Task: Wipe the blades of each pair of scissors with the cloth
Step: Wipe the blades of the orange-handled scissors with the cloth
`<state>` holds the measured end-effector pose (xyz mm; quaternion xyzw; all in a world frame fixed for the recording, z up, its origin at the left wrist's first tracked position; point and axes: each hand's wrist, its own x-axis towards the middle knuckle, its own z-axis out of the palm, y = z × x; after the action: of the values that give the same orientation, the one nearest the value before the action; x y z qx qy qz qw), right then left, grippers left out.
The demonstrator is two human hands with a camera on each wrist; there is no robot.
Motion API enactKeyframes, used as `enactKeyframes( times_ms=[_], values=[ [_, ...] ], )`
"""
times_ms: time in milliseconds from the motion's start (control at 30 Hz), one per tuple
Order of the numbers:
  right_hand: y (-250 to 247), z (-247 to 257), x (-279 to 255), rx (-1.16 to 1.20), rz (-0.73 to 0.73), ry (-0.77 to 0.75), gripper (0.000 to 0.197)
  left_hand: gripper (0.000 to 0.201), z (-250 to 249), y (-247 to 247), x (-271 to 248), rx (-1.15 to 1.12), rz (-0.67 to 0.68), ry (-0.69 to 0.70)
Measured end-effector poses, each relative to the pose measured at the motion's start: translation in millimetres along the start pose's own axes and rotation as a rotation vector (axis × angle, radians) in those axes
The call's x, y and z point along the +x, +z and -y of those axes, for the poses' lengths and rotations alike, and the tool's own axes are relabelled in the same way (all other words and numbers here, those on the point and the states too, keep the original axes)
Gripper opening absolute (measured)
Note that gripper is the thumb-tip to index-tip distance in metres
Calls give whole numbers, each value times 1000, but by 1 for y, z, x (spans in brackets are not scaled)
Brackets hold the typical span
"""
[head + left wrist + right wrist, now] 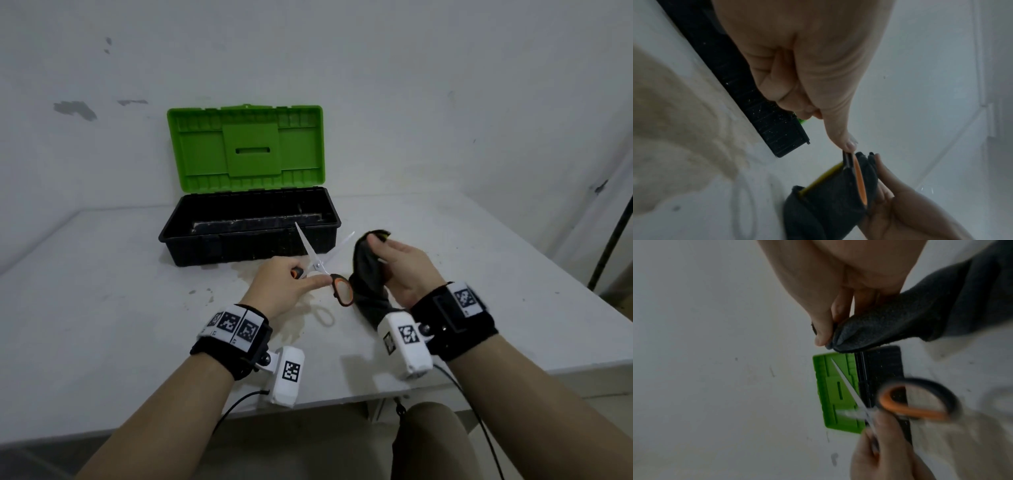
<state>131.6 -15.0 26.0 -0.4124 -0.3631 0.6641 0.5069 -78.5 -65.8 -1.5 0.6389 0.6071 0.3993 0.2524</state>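
The pair of scissors with steel blades and black-and-orange plastic handles [320,265] was held above the white table [102,308], in front of the toolbox, with its blades spread apart in a V and pointing away from the person. One blade tip crossed the front rim of the box in the head view; the other pointed up and to the right toward the cloth. The left hand [277,286] gripped the scissors at the handles, the thumb [317,281] laid along the neck of the near handle and the remaining fingers curled around the far handle. The near handle loop [342,291] hung free to the right of the thumb, beside the cloth; contact between the two could not be determined.

The dark grey fabric cloth [368,274] was held by the right hand [400,270], just right of the scissors. The thumb [375,244] pinched the upper fold of cloth against the fingers, and the remainder hung down toward the table. A yellow-green edge showed at the top of the cloth. The cloth stood apart from both blades.

Behind the hands stood the black plastic toolbox [250,236], its green lid [246,149] raised open against the white wall [411,85]. A pale brownish stain [291,318] marked the table beneath the left hand. Both wrists carried black straps with white marker-tagged camera units
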Motion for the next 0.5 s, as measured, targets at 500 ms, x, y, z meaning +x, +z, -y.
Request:
enactKeyframes(
  times_ms=[500],
  values=[
    [32, -29, -15, -116, 71, 106, 32, 56, -10, 8, 3, 54, 48, 1]
  ],
)
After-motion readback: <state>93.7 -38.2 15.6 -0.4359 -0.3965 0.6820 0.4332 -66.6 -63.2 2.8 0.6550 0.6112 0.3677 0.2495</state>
